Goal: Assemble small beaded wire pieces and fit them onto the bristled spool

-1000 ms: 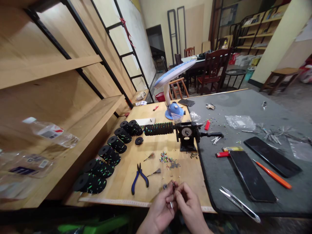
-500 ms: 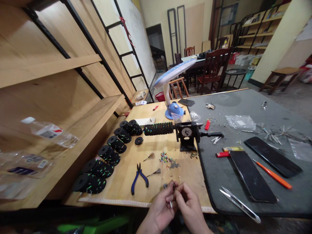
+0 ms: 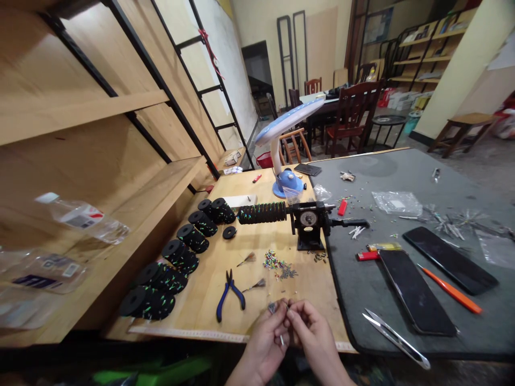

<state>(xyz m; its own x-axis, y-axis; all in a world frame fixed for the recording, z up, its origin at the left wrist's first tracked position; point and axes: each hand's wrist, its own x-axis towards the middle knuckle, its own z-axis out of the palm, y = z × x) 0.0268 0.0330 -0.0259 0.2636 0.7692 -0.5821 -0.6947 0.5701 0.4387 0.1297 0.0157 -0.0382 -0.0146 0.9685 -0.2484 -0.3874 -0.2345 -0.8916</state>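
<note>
At the front edge of the wooden table, my left hand (image 3: 263,340) is closed around a small bundle of fine grey wires (image 3: 272,307); a white stem shows below its fingers. My right hand (image 3: 316,329) touches the left one, thumb and fingertips pinched together on something too small to make out. Just beyond the hands lie a pile of colourful beads (image 3: 270,259) and small grey pieces (image 3: 286,271). Two similar wire bundles, one brownish (image 3: 247,259) and one grey (image 3: 256,284), rest beside blue-handled pliers (image 3: 230,296).
A black crank winder (image 3: 309,225) carries a line-wrapped foam roll (image 3: 261,212). Wound black spools (image 3: 181,256) line the left side. A blue lamp (image 3: 287,182) stands behind. On the grey mat (image 3: 341,300) are phones (image 3: 416,292), an orange tool (image 3: 450,289) and thread snips (image 3: 396,338).
My right hand has shifted slightly, its fingers spreading a little to the right of the left fingertips. The grey wire ends show more clearly above my left hand. Objects on the table stay put.
</note>
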